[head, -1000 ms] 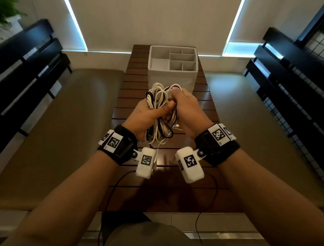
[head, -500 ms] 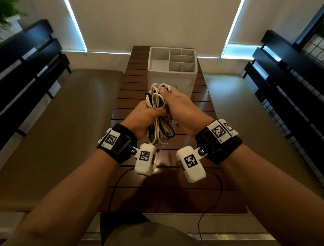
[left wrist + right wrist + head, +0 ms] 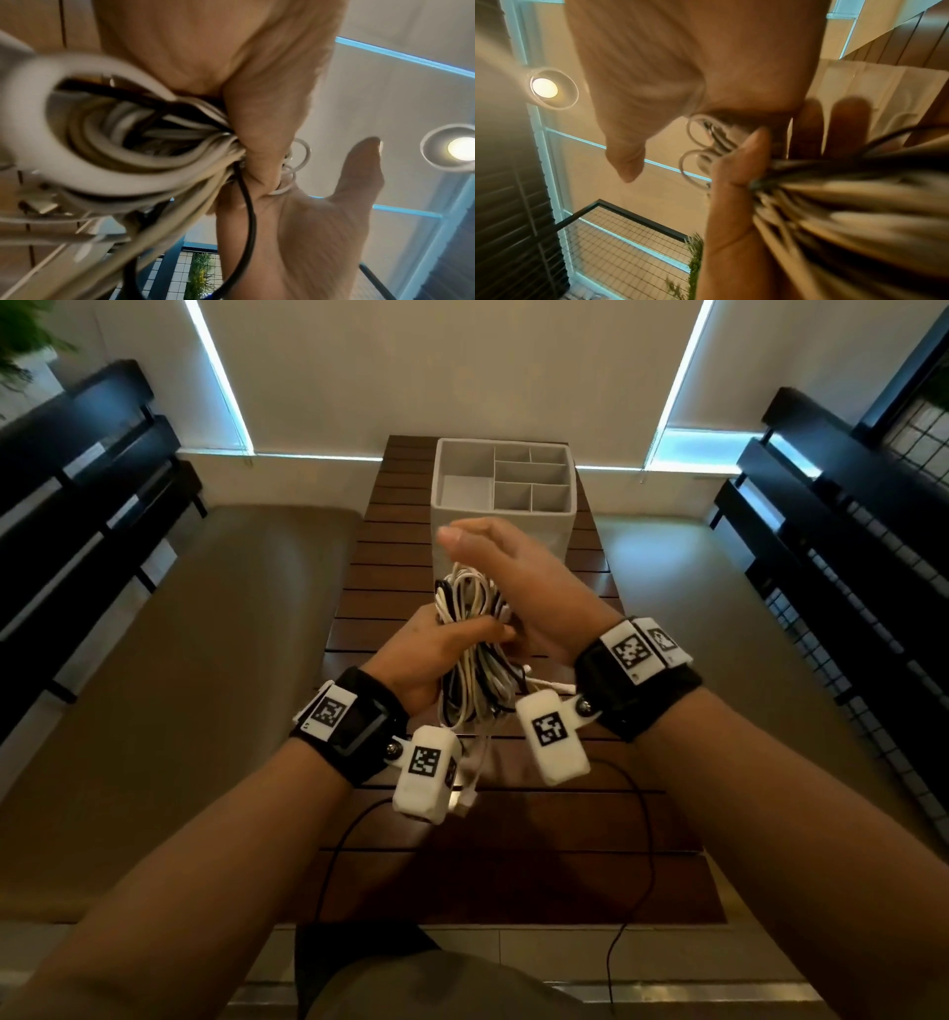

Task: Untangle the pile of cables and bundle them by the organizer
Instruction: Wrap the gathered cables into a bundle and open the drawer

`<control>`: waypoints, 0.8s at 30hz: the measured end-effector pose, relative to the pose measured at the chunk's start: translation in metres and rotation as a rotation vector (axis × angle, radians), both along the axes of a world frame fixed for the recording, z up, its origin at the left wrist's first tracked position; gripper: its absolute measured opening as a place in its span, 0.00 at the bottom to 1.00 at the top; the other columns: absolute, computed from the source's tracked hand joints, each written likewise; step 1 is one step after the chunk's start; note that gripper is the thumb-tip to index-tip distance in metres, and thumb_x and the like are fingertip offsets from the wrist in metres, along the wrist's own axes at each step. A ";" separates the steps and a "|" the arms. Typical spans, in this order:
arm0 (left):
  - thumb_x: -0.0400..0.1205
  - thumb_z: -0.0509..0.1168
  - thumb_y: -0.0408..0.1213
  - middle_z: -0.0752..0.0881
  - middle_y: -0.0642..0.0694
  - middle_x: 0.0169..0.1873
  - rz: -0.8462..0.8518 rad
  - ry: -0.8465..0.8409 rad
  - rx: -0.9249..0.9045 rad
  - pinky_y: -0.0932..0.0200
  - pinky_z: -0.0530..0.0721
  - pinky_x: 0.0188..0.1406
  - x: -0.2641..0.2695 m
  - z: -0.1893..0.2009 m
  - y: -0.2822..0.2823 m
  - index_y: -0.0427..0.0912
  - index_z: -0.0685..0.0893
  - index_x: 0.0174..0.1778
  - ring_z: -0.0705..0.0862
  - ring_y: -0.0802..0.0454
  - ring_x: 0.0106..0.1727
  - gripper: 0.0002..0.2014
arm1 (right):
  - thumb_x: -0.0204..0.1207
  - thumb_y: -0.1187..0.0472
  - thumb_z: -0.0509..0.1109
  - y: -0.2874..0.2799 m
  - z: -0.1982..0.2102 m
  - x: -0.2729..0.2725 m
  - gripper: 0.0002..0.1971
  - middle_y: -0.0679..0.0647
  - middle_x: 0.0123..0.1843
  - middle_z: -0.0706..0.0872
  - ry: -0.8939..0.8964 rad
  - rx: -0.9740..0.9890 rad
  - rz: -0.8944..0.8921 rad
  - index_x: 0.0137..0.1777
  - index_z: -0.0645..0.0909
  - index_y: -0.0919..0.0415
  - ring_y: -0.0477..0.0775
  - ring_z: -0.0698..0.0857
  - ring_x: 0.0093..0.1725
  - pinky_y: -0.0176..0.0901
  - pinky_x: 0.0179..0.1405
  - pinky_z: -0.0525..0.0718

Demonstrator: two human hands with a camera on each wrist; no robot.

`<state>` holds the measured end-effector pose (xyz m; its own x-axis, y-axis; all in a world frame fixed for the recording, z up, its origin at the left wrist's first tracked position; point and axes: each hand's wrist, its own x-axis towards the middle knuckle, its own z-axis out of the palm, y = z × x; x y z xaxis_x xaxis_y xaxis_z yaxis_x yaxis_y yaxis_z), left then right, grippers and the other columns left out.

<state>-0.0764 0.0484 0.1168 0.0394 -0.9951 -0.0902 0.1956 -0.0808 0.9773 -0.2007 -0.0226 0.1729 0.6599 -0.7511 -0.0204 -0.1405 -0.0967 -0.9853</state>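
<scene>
A bundle of looped white and black cables [image 3: 475, 603] is held upright above the slatted wooden table [image 3: 390, 588]. My left hand [image 3: 441, 644] grips it round the middle, thumb wrapped across the strands [image 3: 257, 142]. My right hand [image 3: 513, 572] stands beside the upper loops with its thumb stretched out and its fingers straight behind the cables [image 3: 847, 192], holding nothing. The white organizer box [image 3: 564, 526], divided into compartments, stands just beyond the hands; its wall also shows in the right wrist view [image 3: 885, 91]. Loose plug ends [image 3: 462, 806] dangle under the bundle.
Beige benches [image 3: 205, 634] flank the table on both sides, with black rails [image 3: 77, 505] beyond them. Thin black camera leads [image 3: 642, 839] trail over the near end of the table.
My right hand has let go of the top loops and opened, thumb swung out to the left. My left hand keeps its grip and the bundle sits slightly lower.
</scene>
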 end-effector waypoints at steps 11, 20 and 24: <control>0.80 0.76 0.24 0.93 0.43 0.48 0.060 -0.118 -0.061 0.50 0.91 0.52 -0.018 0.009 -0.002 0.36 0.84 0.64 0.94 0.46 0.51 0.17 | 0.81 0.52 0.78 -0.002 0.015 0.007 0.20 0.62 0.44 0.94 -0.016 -0.154 0.140 0.44 0.89 0.73 0.62 0.93 0.49 0.53 0.61 0.90; 0.79 0.72 0.14 0.88 0.31 0.42 0.175 -0.159 -0.042 0.46 0.90 0.43 -0.024 0.012 -0.013 0.30 0.84 0.51 0.89 0.43 0.39 0.10 | 0.87 0.55 0.71 -0.003 0.004 0.029 0.28 0.63 0.19 0.78 -0.163 -0.285 -0.201 0.25 0.78 0.68 0.60 0.81 0.21 0.61 0.38 0.91; 0.80 0.70 0.15 0.87 0.34 0.40 0.145 -0.212 -0.025 0.43 0.86 0.48 -0.022 0.009 -0.014 0.26 0.84 0.53 0.86 0.42 0.42 0.09 | 0.89 0.55 0.68 -0.003 -0.004 0.029 0.27 0.62 0.20 0.79 -0.173 -0.272 -0.237 0.28 0.79 0.68 0.57 0.83 0.20 0.54 0.34 0.89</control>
